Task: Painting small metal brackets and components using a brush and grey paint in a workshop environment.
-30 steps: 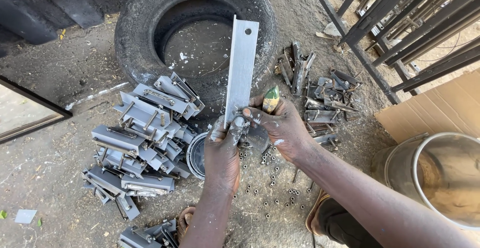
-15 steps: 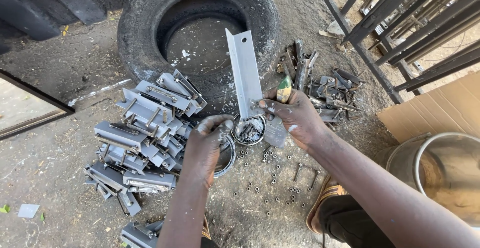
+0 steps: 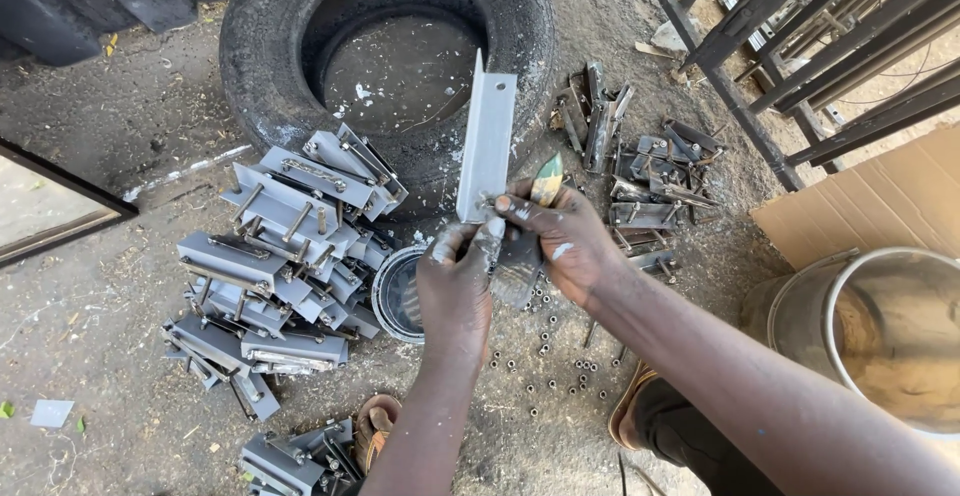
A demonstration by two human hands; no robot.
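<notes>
Our left hand (image 3: 455, 286) grips the grey angle bracket (image 3: 486, 146) upright; our right hand (image 3: 560, 241) holds probably a brush (image 3: 546, 180) (paint-smeared fingers could slip, dropping the bracket onto the paint tin (image 3: 392, 296)).

The angle bracket (image 3: 486, 146) is matt grey metal, freshly painted and smooth. The stacked brackets (image 3: 280, 256) beside it share that dull grey coat. Unpainted brackets (image 3: 640, 171) look dark, rough steel. The tyre (image 3: 385, 46) is worn, dusty rubber. The cardboard (image 3: 880, 201) is plain brown and matt; the ground (image 3: 120, 126) is gritty dirt.
</notes>
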